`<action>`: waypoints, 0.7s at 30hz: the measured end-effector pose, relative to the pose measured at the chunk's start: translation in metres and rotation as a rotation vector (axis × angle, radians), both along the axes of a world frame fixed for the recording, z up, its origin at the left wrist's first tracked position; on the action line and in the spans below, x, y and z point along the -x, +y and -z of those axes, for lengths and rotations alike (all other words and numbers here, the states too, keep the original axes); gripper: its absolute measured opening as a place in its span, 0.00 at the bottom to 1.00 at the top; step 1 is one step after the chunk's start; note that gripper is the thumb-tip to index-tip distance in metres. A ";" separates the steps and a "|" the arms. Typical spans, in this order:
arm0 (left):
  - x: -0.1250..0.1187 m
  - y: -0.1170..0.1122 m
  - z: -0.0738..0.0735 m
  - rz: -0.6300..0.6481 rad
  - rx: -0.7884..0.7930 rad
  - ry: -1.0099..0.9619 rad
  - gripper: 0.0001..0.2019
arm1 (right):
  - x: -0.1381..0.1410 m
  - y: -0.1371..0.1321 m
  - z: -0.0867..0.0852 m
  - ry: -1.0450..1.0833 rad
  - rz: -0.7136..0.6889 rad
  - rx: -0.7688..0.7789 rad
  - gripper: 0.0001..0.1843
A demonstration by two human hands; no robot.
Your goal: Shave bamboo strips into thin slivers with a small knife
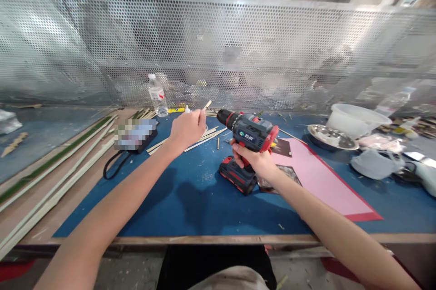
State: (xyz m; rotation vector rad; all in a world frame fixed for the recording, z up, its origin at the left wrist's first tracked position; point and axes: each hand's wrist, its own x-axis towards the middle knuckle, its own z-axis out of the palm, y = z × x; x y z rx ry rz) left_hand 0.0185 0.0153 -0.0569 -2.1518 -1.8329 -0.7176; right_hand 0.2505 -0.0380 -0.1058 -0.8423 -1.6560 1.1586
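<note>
Left hand (186, 130) raised over a blue mat (136, 208), in a narrow pinch on a thin wooden sliver (205, 106); sliver tilted up at 1 o'clock from the hand; right hand (254, 159) closed around the grip of a red-and-grey cordless drill (248, 130), held with the chuck (225, 118) toward 10 o'clock; battery pack (237, 174) at 7 o'clock from the right hand, low over the mat, with contact impossible to tell; drill near the left hand, at its 3 o'clock, the two apart.

Loose wooden sticks (204, 138) on the mat, just below the left hand and beside the drill; plastic water bottle (157, 95) upright at 11 o'clock from the left hand, against a perforated metal sheet (218, 40); pixelated object (134, 135) with a black cord (112, 165) at 9 o'clock; long bamboo strips (57, 167) at 8 o'clock, on the bench beside the mat; pink card (323, 176) at 4 o'clock from the right hand, just beside it; metal dish (332, 138) and white plastic basin (356, 120) at 3 o'clock, well apart from the hand; grey cloth (374, 165) further along, toward 3 o'clock.
</note>
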 end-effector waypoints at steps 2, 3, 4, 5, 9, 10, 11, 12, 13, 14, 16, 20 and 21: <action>0.000 0.001 0.000 0.000 -0.006 0.000 0.29 | 0.001 0.000 0.001 0.018 0.003 0.005 0.13; 0.001 0.002 0.000 -0.004 -0.007 0.002 0.28 | 0.001 0.000 0.000 0.016 0.002 0.001 0.13; 0.002 0.003 -0.001 -0.012 -0.009 0.002 0.28 | 0.002 -0.001 0.000 0.007 0.001 -0.006 0.14; 0.003 0.004 -0.001 -0.021 -0.012 0.000 0.28 | 0.002 -0.001 -0.001 -0.005 0.001 -0.011 0.15; 0.009 0.007 -0.004 -0.033 -0.043 -0.020 0.27 | 0.002 -0.002 -0.004 -0.036 0.031 0.001 0.16; 0.010 0.008 -0.004 -0.022 -0.053 -0.017 0.27 | 0.002 -0.002 -0.004 -0.038 0.035 0.001 0.16; 0.010 0.008 -0.004 -0.010 -0.061 -0.011 0.27 | 0.002 -0.003 -0.004 -0.044 0.031 -0.003 0.16; 0.010 0.007 -0.003 -0.001 -0.065 -0.001 0.27 | 0.002 -0.003 -0.004 -0.050 0.026 -0.010 0.17; 0.009 0.007 -0.003 0.003 -0.063 0.007 0.27 | 0.002 -0.003 -0.004 -0.054 0.025 -0.016 0.17; 0.008 0.006 -0.002 0.005 -0.057 0.012 0.27 | 0.002 -0.003 -0.004 -0.057 0.025 -0.017 0.17; 0.007 0.005 -0.001 0.003 -0.036 0.017 0.27 | 0.002 -0.003 -0.004 -0.052 0.031 -0.007 0.17; 0.006 0.005 0.000 0.014 -0.020 0.013 0.27 | 0.002 -0.003 -0.005 -0.027 0.034 0.012 0.16; 0.006 0.004 0.000 0.018 -0.022 0.010 0.27 | 0.003 -0.004 -0.005 -0.025 0.030 0.009 0.16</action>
